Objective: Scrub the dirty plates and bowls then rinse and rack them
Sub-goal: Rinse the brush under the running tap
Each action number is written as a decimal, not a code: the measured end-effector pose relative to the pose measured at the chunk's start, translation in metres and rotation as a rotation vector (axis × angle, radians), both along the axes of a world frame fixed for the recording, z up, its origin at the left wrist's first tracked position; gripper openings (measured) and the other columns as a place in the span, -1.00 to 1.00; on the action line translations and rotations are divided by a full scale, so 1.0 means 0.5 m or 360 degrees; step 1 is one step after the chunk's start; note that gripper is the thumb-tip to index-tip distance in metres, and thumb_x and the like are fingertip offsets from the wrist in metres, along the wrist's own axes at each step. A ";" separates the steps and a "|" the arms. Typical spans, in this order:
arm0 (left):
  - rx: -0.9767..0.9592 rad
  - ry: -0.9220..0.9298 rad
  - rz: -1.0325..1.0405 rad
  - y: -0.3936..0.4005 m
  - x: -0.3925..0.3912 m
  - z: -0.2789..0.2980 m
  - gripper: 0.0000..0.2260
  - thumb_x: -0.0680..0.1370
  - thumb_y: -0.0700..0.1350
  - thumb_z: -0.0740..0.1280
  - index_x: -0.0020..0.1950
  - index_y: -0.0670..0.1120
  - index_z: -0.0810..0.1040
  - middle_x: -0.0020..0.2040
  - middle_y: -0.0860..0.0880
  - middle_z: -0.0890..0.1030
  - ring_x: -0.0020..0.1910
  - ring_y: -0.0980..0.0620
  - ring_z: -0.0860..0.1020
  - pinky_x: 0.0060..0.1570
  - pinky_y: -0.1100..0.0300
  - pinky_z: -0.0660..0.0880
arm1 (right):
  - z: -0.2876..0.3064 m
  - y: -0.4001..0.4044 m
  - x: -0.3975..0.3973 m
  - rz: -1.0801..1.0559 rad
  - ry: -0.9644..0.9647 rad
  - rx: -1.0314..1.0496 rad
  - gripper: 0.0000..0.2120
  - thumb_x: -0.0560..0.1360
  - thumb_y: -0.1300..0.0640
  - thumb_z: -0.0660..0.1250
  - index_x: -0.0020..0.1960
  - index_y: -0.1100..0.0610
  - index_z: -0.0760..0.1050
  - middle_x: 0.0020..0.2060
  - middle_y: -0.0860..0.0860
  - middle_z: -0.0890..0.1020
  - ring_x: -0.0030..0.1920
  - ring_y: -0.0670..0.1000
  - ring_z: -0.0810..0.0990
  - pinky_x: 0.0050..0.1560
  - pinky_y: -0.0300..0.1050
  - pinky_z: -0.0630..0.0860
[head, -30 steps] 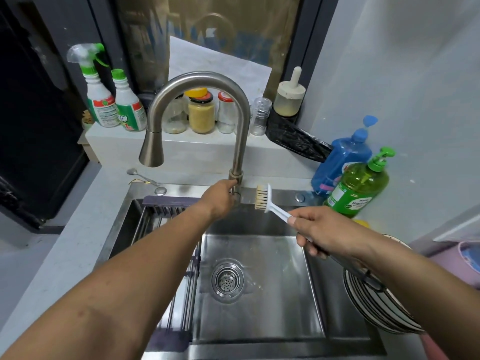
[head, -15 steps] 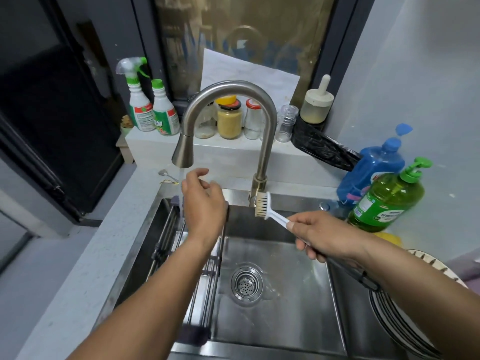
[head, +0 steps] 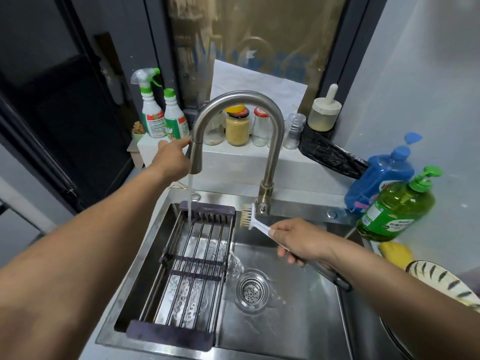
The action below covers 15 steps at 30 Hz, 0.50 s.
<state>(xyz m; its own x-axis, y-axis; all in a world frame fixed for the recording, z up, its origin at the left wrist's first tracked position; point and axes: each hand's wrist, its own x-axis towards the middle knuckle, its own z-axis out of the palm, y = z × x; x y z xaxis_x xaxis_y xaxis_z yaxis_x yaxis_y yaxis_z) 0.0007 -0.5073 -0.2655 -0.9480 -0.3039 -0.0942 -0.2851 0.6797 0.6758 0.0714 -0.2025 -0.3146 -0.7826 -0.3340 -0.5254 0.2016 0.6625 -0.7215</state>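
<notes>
While water runs from the curved brushed-steel tap (head: 235, 120) onto the dark slatted sink rack (head: 192, 266), the task stands near its start. Left hand (head: 172, 158): fingers on the spout head, clasp unclear. Right hand (head: 296, 242): grip clenched round the white-handled bristle brush (head: 250, 219). Striped ceramic plates (head: 441, 284): stacked right of the basin, unscrubbed, unracked.

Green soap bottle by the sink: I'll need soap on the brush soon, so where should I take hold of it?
Probably best not to lift it: press the pump head of the green soap bottle from above. It stands upright, its body looks wide for one hand, and the right hand already holds the brush.
</notes>
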 end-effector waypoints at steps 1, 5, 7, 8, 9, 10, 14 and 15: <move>0.0006 0.0012 -0.0025 -0.002 -0.004 -0.002 -0.36 0.48 -0.32 0.42 0.49 0.14 0.46 0.37 -0.22 0.33 0.21 -0.40 0.50 0.23 -0.22 0.55 | -0.001 -0.001 -0.004 -0.0002 -0.0001 0.0008 -0.81 0.70 0.05 0.18 0.18 0.06 0.53 -0.37 0.02 0.57 -0.57 -0.10 0.44 -0.58 -0.27 0.35; 0.0016 0.0090 -0.0058 -0.014 -0.007 -0.023 -0.40 0.43 -0.33 0.40 0.38 0.16 0.55 0.23 -0.29 0.46 0.15 -0.47 0.52 0.15 -0.22 0.56 | -0.007 -0.001 -0.016 -0.0012 -0.0003 0.0026 -0.78 0.70 0.04 0.17 0.20 0.11 0.52 -0.34 0.04 0.57 -0.59 -0.12 0.43 -0.58 -0.28 0.34; 0.0004 0.0145 -0.0074 -0.012 0.006 -0.021 -0.43 0.42 -0.32 0.39 0.33 0.17 0.60 0.12 -0.20 0.48 0.00 -0.39 0.54 0.02 -0.14 0.60 | -0.011 0.001 -0.018 -0.0014 -0.0015 0.0026 -0.79 0.70 0.04 0.17 0.22 0.10 0.50 -0.33 0.04 0.57 -0.58 -0.12 0.43 -0.59 -0.28 0.34; -0.0006 0.0173 -0.0089 -0.007 0.018 -0.016 -0.45 0.44 -0.34 0.37 0.33 0.13 0.61 0.05 -0.18 0.46 -0.14 -0.31 0.53 -0.08 -0.11 0.59 | -0.014 0.001 -0.020 -0.0010 -0.0020 0.0032 -0.79 0.70 0.04 0.17 0.22 0.10 0.50 -0.33 0.04 0.57 -0.58 -0.12 0.43 -0.59 -0.28 0.34; -0.0021 0.0188 -0.0106 -0.002 0.030 -0.010 -0.47 0.46 -0.37 0.34 0.34 0.07 0.62 -0.01 -0.19 0.42 -0.28 -0.18 0.46 -0.22 -0.06 0.55 | -0.016 0.002 -0.021 -0.0005 -0.0026 0.0039 -0.79 0.70 0.04 0.17 0.23 0.09 0.49 -0.33 0.04 0.57 -0.57 -0.12 0.44 -0.59 -0.28 0.34; -0.0053 0.0200 -0.0127 0.002 0.041 -0.006 -0.49 0.48 -0.40 0.29 0.33 0.03 0.62 -0.06 -0.19 0.41 -0.37 -0.07 0.39 -0.36 0.05 0.46 | -0.018 0.002 -0.022 -0.0002 -0.0033 0.0042 -0.80 0.70 0.04 0.17 0.22 0.09 0.49 -0.34 0.04 0.57 -0.57 -0.11 0.44 -0.59 -0.28 0.34; -0.0182 0.0314 -0.0189 0.023 0.085 0.001 -0.50 0.55 -0.42 0.16 0.30 0.00 0.65 -0.20 -0.10 0.42 -0.39 0.01 0.42 -0.43 0.28 0.37 | -0.024 0.000 -0.022 0.0021 -0.0051 0.0044 -0.83 0.70 0.04 0.17 0.19 0.06 0.49 -0.35 0.03 0.58 -0.55 -0.10 0.45 -0.59 -0.27 0.35; -0.0212 0.0327 -0.0188 0.030 0.096 0.003 -0.52 0.57 -0.40 0.16 0.30 0.01 0.65 -0.12 -0.10 0.44 -0.26 -0.01 0.48 -0.28 0.26 0.46 | -0.025 -0.001 -0.021 0.0032 -0.0053 0.0043 -0.82 0.70 0.04 0.17 0.19 0.07 0.49 -0.35 0.04 0.58 -0.54 -0.09 0.45 -0.58 -0.27 0.34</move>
<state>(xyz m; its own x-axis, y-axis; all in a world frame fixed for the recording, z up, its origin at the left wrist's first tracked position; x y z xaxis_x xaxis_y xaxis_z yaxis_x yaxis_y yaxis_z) 0.0488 -0.4924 -0.2639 -0.9728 -0.1866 0.1371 -0.0645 0.7871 0.6134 0.0612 -0.2031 -0.3272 -0.7577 -0.3347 -0.5602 0.2120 0.6856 -0.6964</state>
